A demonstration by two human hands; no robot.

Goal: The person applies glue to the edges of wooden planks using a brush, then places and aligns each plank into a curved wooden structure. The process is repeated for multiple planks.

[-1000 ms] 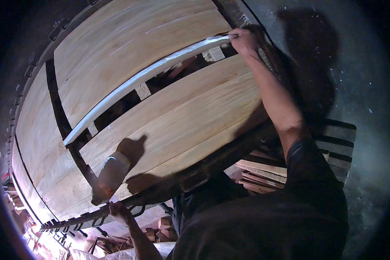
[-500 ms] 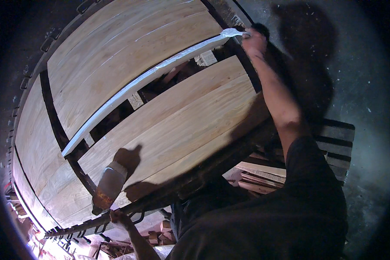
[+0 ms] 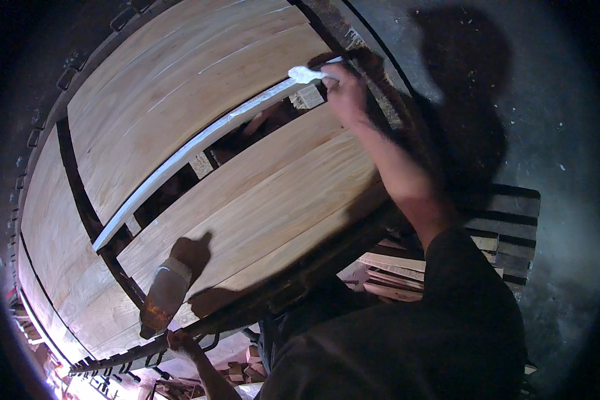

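Note:
A brush [image 3: 305, 75] with white, glue-coated bristles is in my right hand [image 3: 345, 93], whose fingers are closed round its handle. The bristles lie at the far right part of a narrow upturned board edge [image 3: 180, 155], coated white along its length. My left hand [image 3: 181, 342] is low at the left by the near rail, its fingers curled. What they grip is hidden, though the base of a translucent bottle-like container [image 3: 168, 291] with a brownish end is right beside them. That container casts a shadow on the near wooden boards [image 3: 267, 207].
Beyond the coated edge lie wide wooden panels [image 3: 187, 80] with thin white lines along their joints. Dark metal bars [image 3: 80, 187] cross beneath the boards. Clamp handles [image 3: 155, 359] line the near rail. Stacked wood strips [image 3: 393, 270] and a slatted pallet [image 3: 507, 213] are at the right.
My right hand has drawn the brush leftward along the coated edge from its far right end. My left hand and the container stay nearly where they were; the whole view has shifted slightly.

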